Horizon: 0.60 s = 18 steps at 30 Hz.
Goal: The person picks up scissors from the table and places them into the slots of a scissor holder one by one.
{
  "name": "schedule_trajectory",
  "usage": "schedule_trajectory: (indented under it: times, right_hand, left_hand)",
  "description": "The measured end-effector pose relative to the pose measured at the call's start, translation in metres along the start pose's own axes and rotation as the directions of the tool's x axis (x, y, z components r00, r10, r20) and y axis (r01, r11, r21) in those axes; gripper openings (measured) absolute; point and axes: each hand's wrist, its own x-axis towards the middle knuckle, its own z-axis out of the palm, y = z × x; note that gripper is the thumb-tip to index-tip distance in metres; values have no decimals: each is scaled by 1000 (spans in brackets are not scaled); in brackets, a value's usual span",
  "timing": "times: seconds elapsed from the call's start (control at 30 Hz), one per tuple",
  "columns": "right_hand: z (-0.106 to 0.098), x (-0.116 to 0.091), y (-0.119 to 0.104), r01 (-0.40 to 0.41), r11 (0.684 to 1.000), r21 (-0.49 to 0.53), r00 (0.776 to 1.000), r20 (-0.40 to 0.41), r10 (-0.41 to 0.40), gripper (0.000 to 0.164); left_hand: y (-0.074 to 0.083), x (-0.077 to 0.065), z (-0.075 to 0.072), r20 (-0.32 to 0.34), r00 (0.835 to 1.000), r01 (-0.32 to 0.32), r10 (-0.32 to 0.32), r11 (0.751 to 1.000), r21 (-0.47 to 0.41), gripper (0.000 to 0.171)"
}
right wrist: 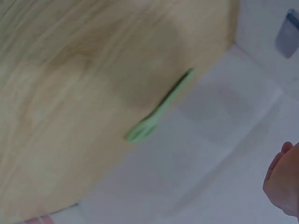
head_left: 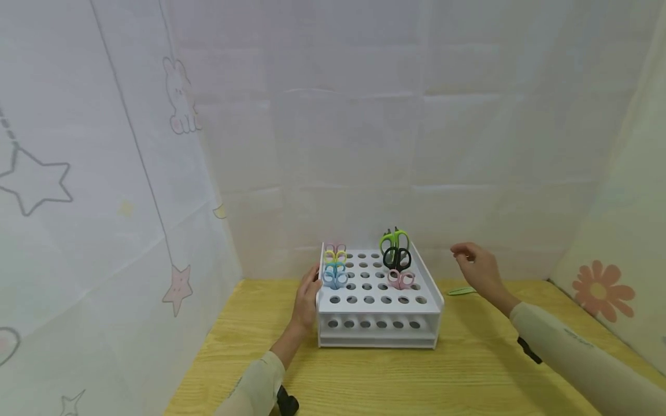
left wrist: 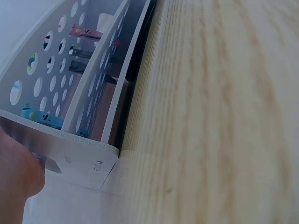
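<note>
A white tiered rack with rows of round holes stands on the table. At its left side, my left hand grips the side panel, fingers near a slot in the left wrist view. Down the rack's left column are pink, yellow, and blue scissors. Toward the right stand green scissors, black scissors and pink scissors. My right hand hovers right of the rack, fingers loosely bent around nothing. Below it lies a slim light-green object, its kind unclear.
The wooden table runs back to a pale sheet wall. Printed sheets close off the left and right sides. Scissor blades poke down through the rack's upper tier.
</note>
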Motion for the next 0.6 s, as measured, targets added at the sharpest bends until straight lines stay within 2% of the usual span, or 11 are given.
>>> schedule_trajectory:
  times: [0.07, 0.2, 0.3, 0.43, 0.5, 0.57, 0.6]
  right_hand:
    - [-2, -4, 12, -75, 997, -11, 997, 21, 75, 22]
    - [-4, -12, 35, -197, 980, -17, 977, 76, 198, 28]
    - [-4, -16, 50, -258, 966, -13, 959, 116, 258, 31]
    - [-3, -20, 69, -301, 953, -42, 934, 191, 303, 38]
    - [-4, -21, 76, -334, 939, -86, 906, 247, 344, 47]
    - [-6, -21, 82, -380, 909, -171, 857, 305, 416, 61]
    - [-7, -20, 85, -407, 887, -217, 825, 331, 459, 68]
  left_hand:
    - [7, -1, -2, 17, 1000, 12, -12, 1000, 2, 50]
    - [14, 0, -3, 32, 999, 23, -23, 1000, 4, 49]
    - [8, 3, -2, 13, 1000, 17, -17, 1000, -7, 49]
    - [-4, 6, 1, -20, 1000, -7, 7, 1000, -18, 50]
    - [-8, 6, 1, -30, 999, -14, 14, 1000, -19, 51]
    - [-11, 5, 1, -33, 999, -15, 14, 1000, -22, 52]
    - [-13, 5, 1, -32, 999, -15, 14, 1000, -23, 53]
